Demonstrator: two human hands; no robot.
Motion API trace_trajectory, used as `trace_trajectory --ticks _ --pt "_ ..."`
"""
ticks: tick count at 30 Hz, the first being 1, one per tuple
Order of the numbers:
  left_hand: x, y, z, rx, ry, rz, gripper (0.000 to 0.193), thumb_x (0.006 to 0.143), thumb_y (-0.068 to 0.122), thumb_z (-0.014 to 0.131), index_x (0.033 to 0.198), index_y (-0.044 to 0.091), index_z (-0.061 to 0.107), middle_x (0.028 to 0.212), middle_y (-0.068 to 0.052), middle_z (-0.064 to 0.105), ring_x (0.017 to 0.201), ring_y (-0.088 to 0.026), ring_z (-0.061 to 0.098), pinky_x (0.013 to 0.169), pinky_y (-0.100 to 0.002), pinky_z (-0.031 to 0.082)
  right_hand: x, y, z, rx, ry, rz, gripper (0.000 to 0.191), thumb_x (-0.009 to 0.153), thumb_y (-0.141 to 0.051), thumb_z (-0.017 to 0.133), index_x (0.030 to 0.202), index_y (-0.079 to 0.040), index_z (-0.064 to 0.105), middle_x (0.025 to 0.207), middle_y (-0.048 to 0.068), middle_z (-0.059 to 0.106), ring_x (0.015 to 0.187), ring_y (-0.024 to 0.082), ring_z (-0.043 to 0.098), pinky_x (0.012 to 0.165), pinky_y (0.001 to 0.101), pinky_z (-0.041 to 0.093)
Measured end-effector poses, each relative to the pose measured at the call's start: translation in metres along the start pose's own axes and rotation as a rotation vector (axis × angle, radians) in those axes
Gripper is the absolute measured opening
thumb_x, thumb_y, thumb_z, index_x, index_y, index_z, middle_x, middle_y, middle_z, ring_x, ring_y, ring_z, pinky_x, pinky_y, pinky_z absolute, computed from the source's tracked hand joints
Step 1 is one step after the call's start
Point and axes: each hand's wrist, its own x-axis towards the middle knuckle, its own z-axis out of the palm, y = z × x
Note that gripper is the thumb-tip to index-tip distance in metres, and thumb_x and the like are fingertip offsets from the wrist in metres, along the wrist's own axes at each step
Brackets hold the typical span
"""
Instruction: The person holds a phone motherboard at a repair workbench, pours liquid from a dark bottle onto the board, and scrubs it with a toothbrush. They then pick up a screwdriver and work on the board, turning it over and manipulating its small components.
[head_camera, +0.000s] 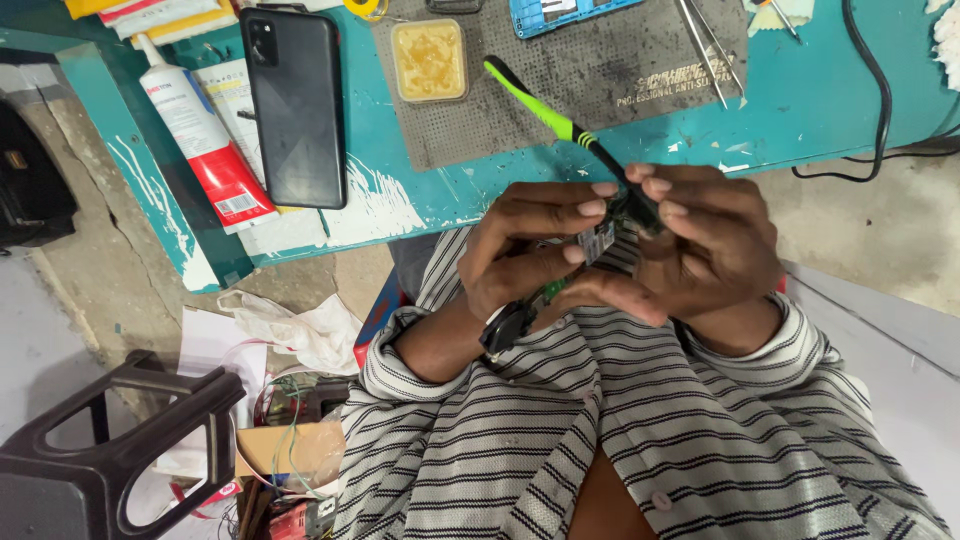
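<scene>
My left hand (520, 255) grips a small green circuit board (597, 241) close to my chest, fingers curled around it; a black watch (508, 326) is on that wrist. My right hand (710, 245) is closed around the dark end of a tool with a bright green and black handle (540, 105), which sticks up and left over the table edge. The tool's tip is hidden between my fingers at the board. Both hands touch each other above my striped shirt (620, 440).
The teal table (820, 95) holds a grey work mat (600, 70), a black phone (295, 105) lying back up, a white and red glue tube (205, 145), a yellow flux tin (429, 60), tweezers (710, 50) and a black cable (880, 90). A black stool (120, 440) and wire clutter lie below left.
</scene>
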Motion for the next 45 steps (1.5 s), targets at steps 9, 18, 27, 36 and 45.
trace_trajectory --ticks 9,18,27,36,45 --pt "0.002 0.003 -0.015 -0.01 -0.103 -0.009 0.04 0.084 0.011 0.086 0.105 0.0 0.053 0.118 -0.02 0.062 0.116 -0.037 0.067 0.095 -0.047 0.065 -0.006 -0.006 -0.007 -0.013 -0.079 0.045 0.043 0.095 -0.006 0.083 0.129 -0.007 0.057 0.122 0.012 0.062 0.116 0.032 0.074 0.093 0.0391 0.064" --pt "-0.002 0.004 -0.022 0.079 -0.197 0.042 0.035 0.085 0.005 0.084 0.107 0.001 0.057 0.123 -0.02 0.061 0.12 -0.04 0.065 0.099 -0.045 0.065 0.004 0.003 -0.005 0.115 -0.148 -0.076 0.067 0.081 -0.024 0.091 0.134 -0.007 0.053 0.122 0.014 0.059 0.115 0.031 0.066 0.098 0.0422 0.062" --pt "0.001 0.004 -0.013 -0.142 0.097 -0.252 0.049 0.087 0.017 0.088 0.116 0.006 0.05 0.123 -0.013 0.061 0.119 -0.027 0.063 0.104 -0.042 0.06 0.005 -0.002 -0.001 0.206 -0.176 -0.047 0.055 0.087 -0.011 0.083 0.134 -0.004 0.055 0.118 0.018 0.063 0.112 0.03 0.071 0.093 0.0415 0.063" --pt "0.005 -0.027 -0.045 -1.268 0.534 -0.912 0.05 0.1 0.052 0.065 0.114 0.005 0.054 0.111 -0.011 0.065 0.108 -0.021 0.066 0.085 -0.022 0.062 -0.028 0.038 -0.041 0.07 0.378 0.119 0.024 0.102 -0.007 0.069 0.122 0.0 0.057 0.109 0.015 0.064 0.102 0.025 0.073 0.081 0.038 0.068" --pt "-0.008 -0.036 -0.041 -1.658 0.551 -1.096 0.059 0.094 0.06 0.064 0.113 0.003 0.06 0.112 -0.008 0.06 0.107 -0.02 0.066 0.089 -0.019 0.062 -0.039 0.072 -0.068 -0.006 0.292 0.375 0.018 0.115 0.001 0.072 0.128 0.002 0.059 0.122 0.021 0.069 0.109 0.026 0.071 0.098 0.0388 0.062"
